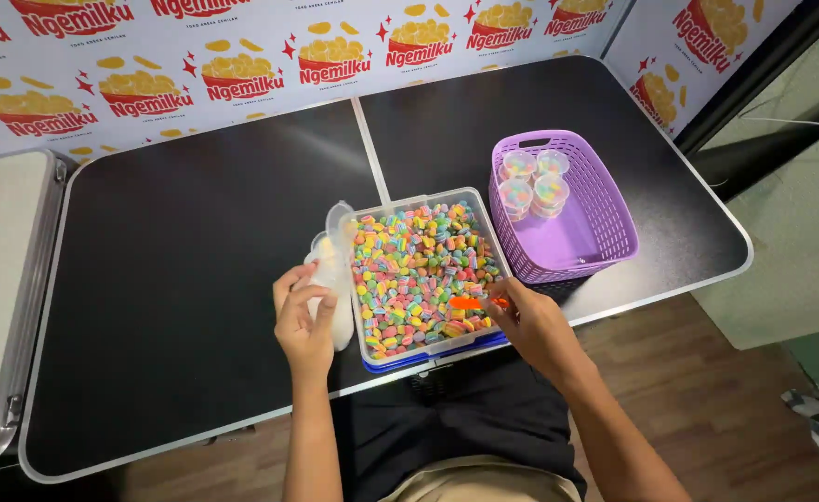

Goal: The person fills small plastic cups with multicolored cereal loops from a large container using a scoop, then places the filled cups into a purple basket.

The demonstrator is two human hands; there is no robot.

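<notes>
Hands (pixel 419 325) at clear tub (pixel 425 353), rainbow striped candies (pixel 419 270)

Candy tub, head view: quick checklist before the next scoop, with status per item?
1. Candy tub open, sweets reachable: ok.
2. Orange scoop gripped by the right hand and over the sweets: ok.
3. Left hand on the stack of clear cups beside the tub: ok.
4. Top cup separated from the stack: cannot tell.
5. Purple basket has room; filled cups occupy only its far end: ok.
6. Lids on the filled cups shut tight: cannot tell.
</notes>
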